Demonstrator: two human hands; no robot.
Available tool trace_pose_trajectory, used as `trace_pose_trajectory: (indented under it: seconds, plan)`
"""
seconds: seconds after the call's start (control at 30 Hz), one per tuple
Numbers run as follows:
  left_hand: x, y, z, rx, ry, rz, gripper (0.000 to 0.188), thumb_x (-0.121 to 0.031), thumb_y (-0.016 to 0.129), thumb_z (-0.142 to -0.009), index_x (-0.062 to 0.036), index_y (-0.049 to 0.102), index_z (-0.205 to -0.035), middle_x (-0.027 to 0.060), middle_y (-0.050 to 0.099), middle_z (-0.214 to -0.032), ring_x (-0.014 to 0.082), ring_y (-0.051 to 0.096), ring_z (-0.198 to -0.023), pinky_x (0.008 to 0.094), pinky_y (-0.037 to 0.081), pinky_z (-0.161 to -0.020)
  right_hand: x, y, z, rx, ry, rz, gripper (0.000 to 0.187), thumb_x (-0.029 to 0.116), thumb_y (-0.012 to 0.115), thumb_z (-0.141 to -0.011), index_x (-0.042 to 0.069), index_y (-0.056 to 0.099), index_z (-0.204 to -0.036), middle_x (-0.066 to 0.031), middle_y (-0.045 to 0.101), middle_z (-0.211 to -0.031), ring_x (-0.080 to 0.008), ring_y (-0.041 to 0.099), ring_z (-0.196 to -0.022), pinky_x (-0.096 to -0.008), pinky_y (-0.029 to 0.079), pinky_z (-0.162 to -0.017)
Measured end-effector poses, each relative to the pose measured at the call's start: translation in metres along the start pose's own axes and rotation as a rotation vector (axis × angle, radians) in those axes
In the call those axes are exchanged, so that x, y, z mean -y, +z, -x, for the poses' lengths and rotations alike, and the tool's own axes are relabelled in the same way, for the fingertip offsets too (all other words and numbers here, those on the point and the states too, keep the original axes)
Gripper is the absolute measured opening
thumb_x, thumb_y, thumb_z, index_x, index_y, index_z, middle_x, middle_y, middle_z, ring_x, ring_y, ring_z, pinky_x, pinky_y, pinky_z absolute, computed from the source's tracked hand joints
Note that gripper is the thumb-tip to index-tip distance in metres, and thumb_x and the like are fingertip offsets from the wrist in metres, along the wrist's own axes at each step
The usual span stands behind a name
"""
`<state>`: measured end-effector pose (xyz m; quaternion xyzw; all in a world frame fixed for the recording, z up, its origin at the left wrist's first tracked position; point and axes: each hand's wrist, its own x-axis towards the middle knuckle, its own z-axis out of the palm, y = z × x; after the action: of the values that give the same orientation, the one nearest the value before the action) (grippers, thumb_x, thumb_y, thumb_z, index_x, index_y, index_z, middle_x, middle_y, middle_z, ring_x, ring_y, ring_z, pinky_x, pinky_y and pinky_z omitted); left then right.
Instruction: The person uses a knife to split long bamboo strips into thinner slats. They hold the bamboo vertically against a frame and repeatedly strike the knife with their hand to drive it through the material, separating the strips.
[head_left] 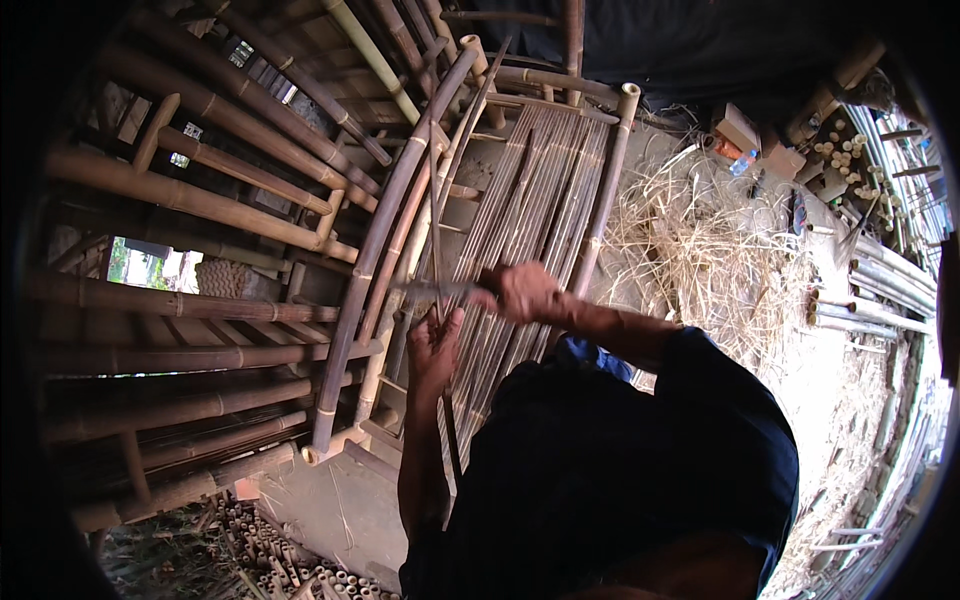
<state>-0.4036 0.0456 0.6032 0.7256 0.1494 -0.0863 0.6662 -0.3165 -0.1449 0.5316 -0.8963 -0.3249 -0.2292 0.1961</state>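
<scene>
Bamboo strip [436,225] is running lengthwise above the left side of the slatted bench [545,180], passing through your left hand, [434,345] whose fingers are gripping it. Your right hand [530,293] is clasping what is looking like a knife [422,289], its blade crossing the strip just beyond your left fingers; whether the edge is biting, you cannot tell from this view. As a judgement, you are risking a cut thumb if the blade is skidding off a hard joint, and a split strip if you are pressing unevenly. Its long far end, hanging beyond your grip, could be whipping or twisting. You are seeing no readable brands, labels or writing; the bottle [742,163] is appearing too small.
</scene>
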Motion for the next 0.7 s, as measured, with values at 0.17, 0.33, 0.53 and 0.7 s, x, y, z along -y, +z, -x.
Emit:
trace_pose_trajectory:
  seconds: [0.17, 0.33, 0.53, 0.7]
  plan:
    - [-0.005, 0.002, 0.011, -0.009, 0.108, -0.138, 0.041, -0.02, 0.064, -0.096, -0.0024, 0.057, -0.132, -0.0096, 0.041, -0.056, 0.0007, 0.033, -0.046, 0.0214, 0.026, -0.042, 0.005, -0.013, -0.017, 0.08, 0.071, -0.373, 0.061, 0.062, 0.039, -0.098, 0.007, 0.063, -0.088, -0.0092, 0.057, -0.054, -0.0233, 0.054, -0.042, -0.0373, 0.042, -0.039]
    - [-0.003, -0.006, 0.043, 0.04, 0.252, -0.402, 0.048, -0.014, 0.061, -0.092, 0.0023, 0.052, -0.136, -0.0075, 0.037, -0.061, 0.0032, 0.034, -0.056, 0.0242, 0.028, -0.049, -0.067, -0.014, -0.06, 0.207, 0.229, -0.189, 0.074, 0.069, 0.028, -0.097, 0.008, 0.057, -0.067, -0.0026, 0.045, -0.047, -0.0106, 0.041, -0.038, -0.0316, 0.036, -0.035]
    - [0.025, -0.016, 0.104, 0.026, 0.394, -0.442, 0.047, -0.012, 0.064, -0.091, -0.0003, 0.053, -0.135, -0.0031, 0.04, -0.061, 0.0053, 0.035, -0.056, 0.0247, 0.033, -0.05, -0.125, -0.056, -0.117, 0.269, 0.331, -0.101, 0.078, 0.07, 0.023, -0.097, 0.009, 0.06, -0.064, -0.0022, 0.044, -0.046, -0.0114, 0.043, -0.038, -0.0303, 0.042, -0.038]
    - [0.01, -0.025, 0.114, 0.033, 0.187, -0.461, 0.048, -0.009, 0.064, -0.091, -0.0009, 0.052, -0.136, -0.0002, 0.049, -0.069, 0.0062, 0.037, -0.058, 0.0241, 0.036, -0.053, -0.13, 0.01, -0.09, -0.469, -0.236, 0.411, 0.068, 0.069, 0.035, -0.095, 0.015, 0.05, -0.057, 0.0015, 0.038, -0.044, -0.0089, 0.036, -0.035, -0.0283, 0.034, -0.033]
